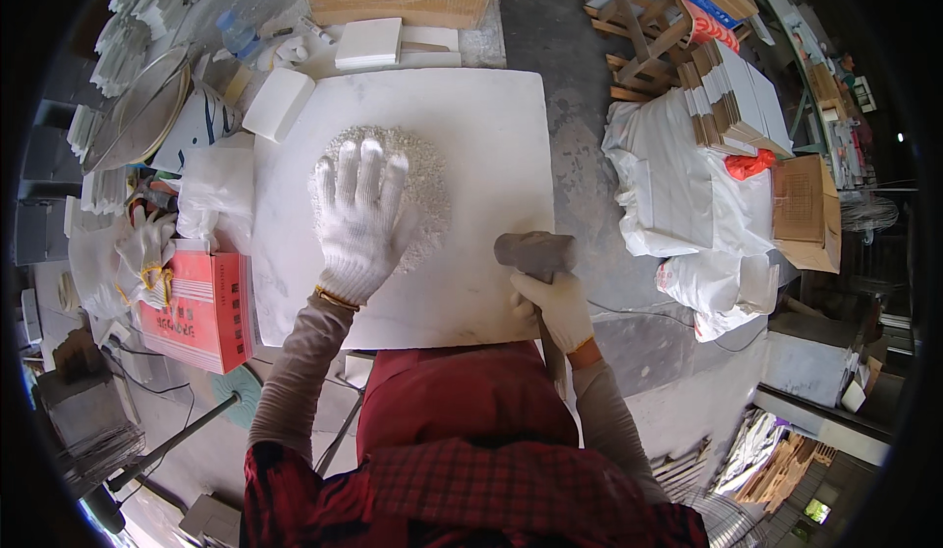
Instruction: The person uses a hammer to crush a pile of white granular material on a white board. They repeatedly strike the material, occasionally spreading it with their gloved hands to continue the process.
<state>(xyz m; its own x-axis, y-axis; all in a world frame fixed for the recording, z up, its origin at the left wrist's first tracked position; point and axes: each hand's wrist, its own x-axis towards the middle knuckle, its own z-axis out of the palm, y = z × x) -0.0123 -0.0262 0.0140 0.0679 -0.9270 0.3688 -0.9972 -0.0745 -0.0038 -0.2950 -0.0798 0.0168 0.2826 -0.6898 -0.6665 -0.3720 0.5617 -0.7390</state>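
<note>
A white slab [491, 155] with faint grey veining lies before me. On it is a round, flat heap of crushed white stone chips [427, 185]. My left hand [361, 216], in a white knit glove, rests palm down on the heap with its fingers stretched out and slightly spread. My right hand [556, 312], gloved too, is wrapped round the handle of a hammer [533, 251] at the slab's right edge. The hammer's thick, dark grey head sits just above that fist, and its handle runs down toward my lap.
Left of the slab stand a red carton [201, 307] and white plastic bags [216, 185]. A white block [279, 104] touches its upper left corner. Beyond lie white tiles [369, 43] and a cardboard tray [393, 6]. White sacks [678, 185] and stacked cartons [737, 96] stand to the right.
</note>
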